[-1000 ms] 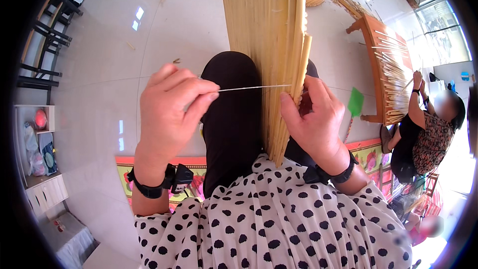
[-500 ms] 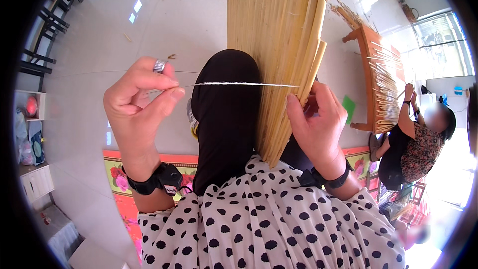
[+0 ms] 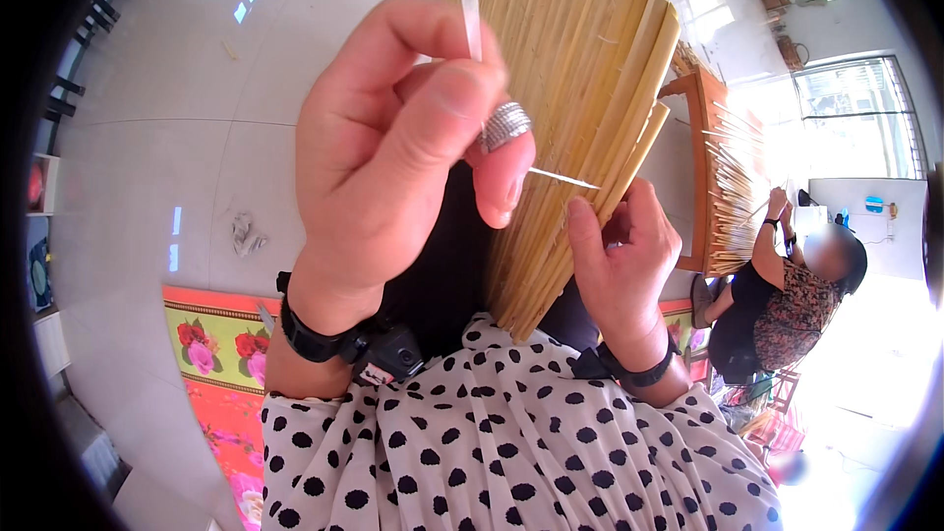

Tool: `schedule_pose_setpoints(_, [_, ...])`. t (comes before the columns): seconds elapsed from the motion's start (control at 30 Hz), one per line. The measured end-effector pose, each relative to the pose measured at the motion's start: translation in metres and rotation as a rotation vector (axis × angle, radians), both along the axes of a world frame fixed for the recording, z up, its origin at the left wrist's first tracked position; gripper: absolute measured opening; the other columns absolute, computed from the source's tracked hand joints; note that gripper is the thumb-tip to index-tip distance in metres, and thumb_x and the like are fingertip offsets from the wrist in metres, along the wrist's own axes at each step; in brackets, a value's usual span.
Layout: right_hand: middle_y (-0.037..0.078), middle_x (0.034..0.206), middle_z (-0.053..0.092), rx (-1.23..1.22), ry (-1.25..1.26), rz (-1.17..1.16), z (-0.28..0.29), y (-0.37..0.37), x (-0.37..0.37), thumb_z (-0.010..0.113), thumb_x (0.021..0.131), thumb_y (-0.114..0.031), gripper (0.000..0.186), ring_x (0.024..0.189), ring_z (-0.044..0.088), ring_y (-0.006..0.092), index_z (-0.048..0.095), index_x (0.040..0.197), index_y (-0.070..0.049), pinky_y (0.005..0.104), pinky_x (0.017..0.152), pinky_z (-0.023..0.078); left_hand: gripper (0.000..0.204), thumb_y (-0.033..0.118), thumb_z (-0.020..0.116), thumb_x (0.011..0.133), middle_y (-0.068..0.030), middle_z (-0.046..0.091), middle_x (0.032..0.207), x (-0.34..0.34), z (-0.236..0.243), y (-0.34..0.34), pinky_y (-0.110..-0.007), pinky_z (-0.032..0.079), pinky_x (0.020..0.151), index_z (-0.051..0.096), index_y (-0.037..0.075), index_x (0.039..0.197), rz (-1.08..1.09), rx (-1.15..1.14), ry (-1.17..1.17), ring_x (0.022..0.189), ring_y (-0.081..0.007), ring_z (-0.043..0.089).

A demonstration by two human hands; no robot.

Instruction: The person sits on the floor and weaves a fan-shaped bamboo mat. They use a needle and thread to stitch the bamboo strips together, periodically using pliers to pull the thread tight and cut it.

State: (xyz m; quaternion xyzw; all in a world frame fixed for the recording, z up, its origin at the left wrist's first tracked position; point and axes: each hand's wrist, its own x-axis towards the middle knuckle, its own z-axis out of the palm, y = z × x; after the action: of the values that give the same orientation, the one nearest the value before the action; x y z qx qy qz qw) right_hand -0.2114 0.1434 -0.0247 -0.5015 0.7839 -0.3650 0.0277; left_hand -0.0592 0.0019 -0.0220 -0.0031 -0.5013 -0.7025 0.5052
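Observation:
My left hand [image 3: 383, 157] is raised over my black-trousered lap, fingers curled in a pinch on a white thread [image 3: 471, 10], whose end sticks up between them. A ribbed metal ring [image 3: 503, 126] circles one finger. The thread runs behind that hand to the right edge of a long mat of pale yellow stalks [image 3: 560, 49], which leans lengthwise over my lap. Near where the thread meets it, my right hand [image 3: 624, 265] grips the mat's edge, thumb in front and fingers curled behind.
At right, a co-worker [image 3: 787, 305] handles thin sticks laid across a wooden table [image 3: 693, 172]. A floral mat [image 3: 202, 344] lies on the tiled floor [image 3: 226, 69] at lower left, with a crumpled scrap [image 3: 246, 234] above it. Dark furniture lines the left side.
My left hand has swung out leftwards, then up and right, closer to the camera, carrying the thread. My right hand stays on the mat, which appears slightly shifted rightwards in view.

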Motion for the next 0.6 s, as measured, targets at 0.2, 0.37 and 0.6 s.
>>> schedule_pose_setpoints(0.2, [0.007,0.066,0.056,0.006,0.064,0.009,0.0,-0.006,0.002,0.075,0.08,-0.01,0.022,0.049,0.055,0.0149,0.059,0.09,0.0,0.0281,0.046,0.044,0.022,0.019,0.056,0.1,-0.0022,0.052,0.072,-0.003,0.008,-0.003,-0.018,0.034,0.044,0.054,-0.002,0.098,0.125,-0.072,-0.033,0.051,-0.0038,0.041])
schedule_pose_setpoints(0.37, [0.009,0.066,0.054,0.045,0.095,0.012,0.004,-0.007,0.005,0.073,0.081,-0.009,0.02,0.048,0.054,0.0196,0.055,0.087,-0.001,0.0302,0.045,0.043,0.02,0.017,0.056,0.1,-0.0021,0.052,0.072,0.001,0.001,-0.01,-0.018,0.033,0.045,0.054,-0.003,0.098,0.178,-0.099,-0.063,0.051,-0.0039,0.041])
schedule_pose_setpoints(0.6, [0.01,0.067,0.054,0.021,0.173,0.06,-0.003,-0.007,0.001,0.071,0.082,-0.009,0.02,0.05,0.054,0.0229,0.054,0.091,-0.001,0.0316,0.048,0.043,0.019,0.016,0.05,0.102,-0.0044,0.055,0.072,0.004,-0.01,-0.012,-0.02,0.038,0.047,0.053,-0.003,0.101,0.185,0.007,-0.067,0.052,-0.0067,0.044])
